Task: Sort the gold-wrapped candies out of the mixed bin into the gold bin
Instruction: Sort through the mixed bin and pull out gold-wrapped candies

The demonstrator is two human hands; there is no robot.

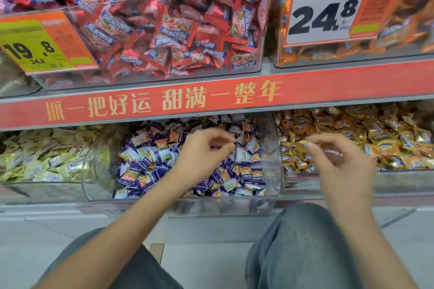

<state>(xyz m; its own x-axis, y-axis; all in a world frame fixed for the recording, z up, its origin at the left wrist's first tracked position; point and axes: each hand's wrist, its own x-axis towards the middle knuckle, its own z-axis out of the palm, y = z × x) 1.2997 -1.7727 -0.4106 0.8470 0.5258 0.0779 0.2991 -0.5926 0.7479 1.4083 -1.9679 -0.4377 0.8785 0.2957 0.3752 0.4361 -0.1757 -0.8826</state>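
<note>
1. Gold-wrapped candies fill the gold bin on the lower shelf, to the person's right.
2. Just left of it sits the mixed bin, a clear tub with a rounded front, heaped with purple, white and orange wrapped sweets.
3. The left hand hovers over the mixed bin with its fingers curled inward toward the thumb; whether anything is pinched between them cannot be told.
4. The right hand is blurred and hangs over the near left part of the gold bin, fingers bent and drawn together; something small may sit at the fingertips, but the blur hides it.
5. Further left on the same shelf is a bin of pale yellow wrapped sweets.
6. A red shelf strip with gold lettering runs across above these bins.
7. On the upper shelf, a clear bin holds red wrapped candies, with a yellow-green price tag reading 19.8 at its left.
8. To the right, a white and orange price tag reads 24.8 on a bin of orange sweets.
9. The person's knees in grey trousers show below, above a pale tiled floor.
</note>
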